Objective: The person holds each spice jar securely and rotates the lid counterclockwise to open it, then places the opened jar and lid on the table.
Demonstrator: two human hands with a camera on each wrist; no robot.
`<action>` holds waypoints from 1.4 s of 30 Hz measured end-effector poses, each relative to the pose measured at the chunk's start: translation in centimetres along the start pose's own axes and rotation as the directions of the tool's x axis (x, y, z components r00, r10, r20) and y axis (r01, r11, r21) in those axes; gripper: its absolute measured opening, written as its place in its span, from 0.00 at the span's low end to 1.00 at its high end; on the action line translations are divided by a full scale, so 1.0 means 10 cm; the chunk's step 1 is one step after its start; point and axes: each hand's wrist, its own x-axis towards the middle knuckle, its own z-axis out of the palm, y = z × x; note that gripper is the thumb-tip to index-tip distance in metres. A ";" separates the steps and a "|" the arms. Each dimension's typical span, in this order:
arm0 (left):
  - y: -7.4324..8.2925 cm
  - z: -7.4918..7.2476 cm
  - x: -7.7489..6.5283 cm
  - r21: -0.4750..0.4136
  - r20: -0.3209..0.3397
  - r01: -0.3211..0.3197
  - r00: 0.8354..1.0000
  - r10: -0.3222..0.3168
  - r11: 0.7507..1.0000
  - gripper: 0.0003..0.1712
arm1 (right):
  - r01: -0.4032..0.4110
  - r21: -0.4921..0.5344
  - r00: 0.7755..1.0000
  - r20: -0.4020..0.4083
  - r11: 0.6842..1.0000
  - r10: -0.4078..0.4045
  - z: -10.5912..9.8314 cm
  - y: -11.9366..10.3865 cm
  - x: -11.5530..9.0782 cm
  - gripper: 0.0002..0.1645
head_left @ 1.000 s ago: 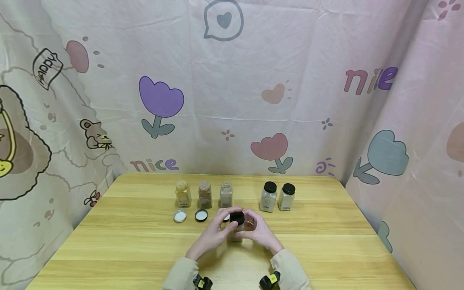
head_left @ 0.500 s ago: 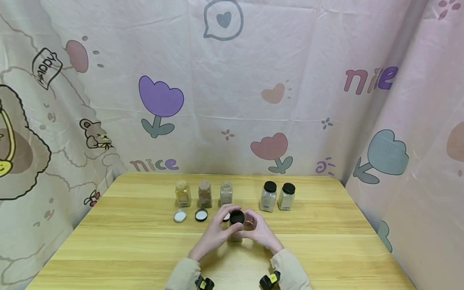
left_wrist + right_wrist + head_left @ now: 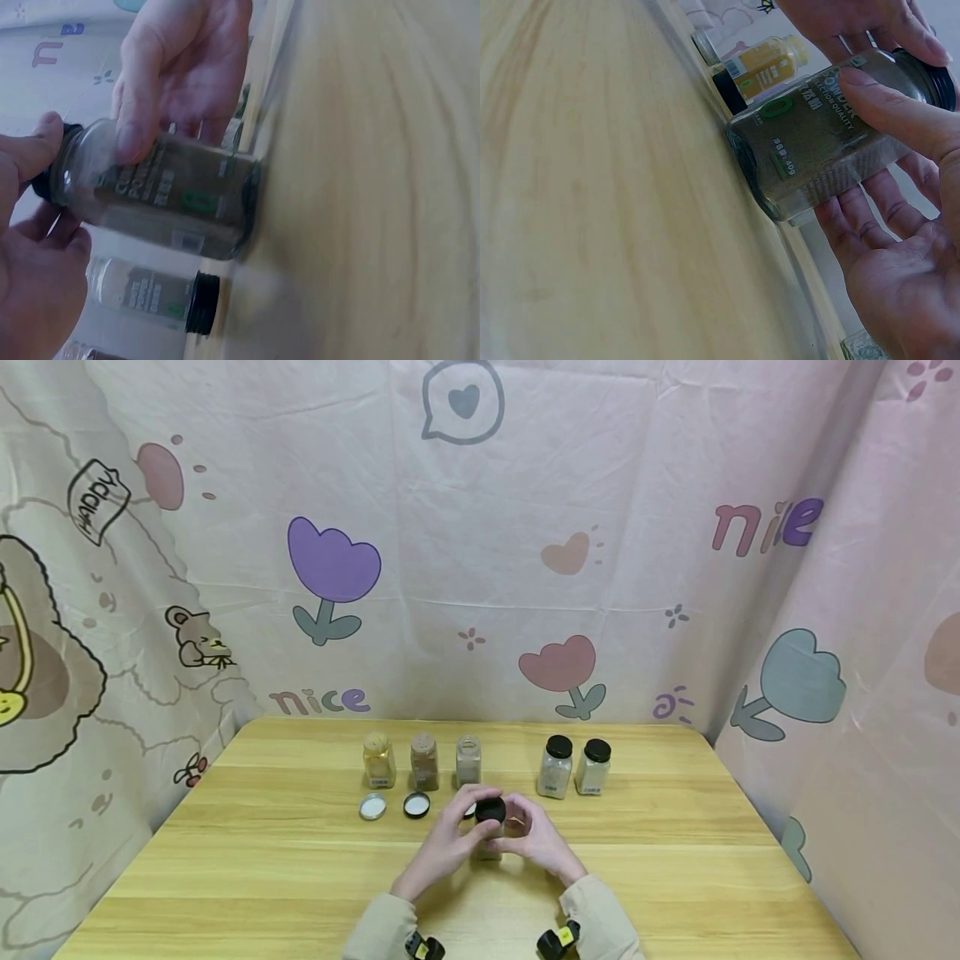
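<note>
Near the middle of the table stands a clear spice jar (image 3: 180, 187) of brownish powder, upright, its label partly covered by a thumb. My left hand (image 3: 445, 846) pinches its black lid (image 3: 491, 810) from the left, thumb and fingers on the rim. From the other side my right hand (image 3: 538, 845) grips the jar's body, with the thumb across the label in the right wrist view. Just behind the hands, a loose lid (image 3: 469, 812) is mostly hidden.
Lidless jars of yellow powder (image 3: 379, 763), brown powder (image 3: 424, 765) and greyish powder (image 3: 468, 763) stand at the back. Two loose lids, one pale inside (image 3: 372, 807) and one black-rimmed (image 3: 417, 805), lie before them. Two black-capped jars, one taller (image 3: 555, 772) and one shorter (image 3: 593, 772), stand right.
My left wrist has shifted slightly to the right, with its fingers moving a little about the lid. The right hand and the jar look still.
</note>
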 end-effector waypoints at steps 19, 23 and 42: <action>0.02 -0.05 -0.01 0.016 0.092 0.043 0.995 -0.044 0.999 0.26 | 0.008 0.019 1.000 0.012 1.000 -0.008 0.00 -0.03 -0.01 0.28; 0.02 -0.08 -0.01 -0.009 0.145 0.027 0.989 -0.026 1.000 0.25 | 0.014 0.023 1.000 0.016 1.000 -0.014 0.00 -0.03 -0.02 0.29; 0.05 -0.02 -0.01 0.057 0.046 0.051 0.998 -0.053 0.997 0.25 | 0.016 0.011 1.000 0.009 1.000 -0.016 -0.01 -0.02 -0.02 0.29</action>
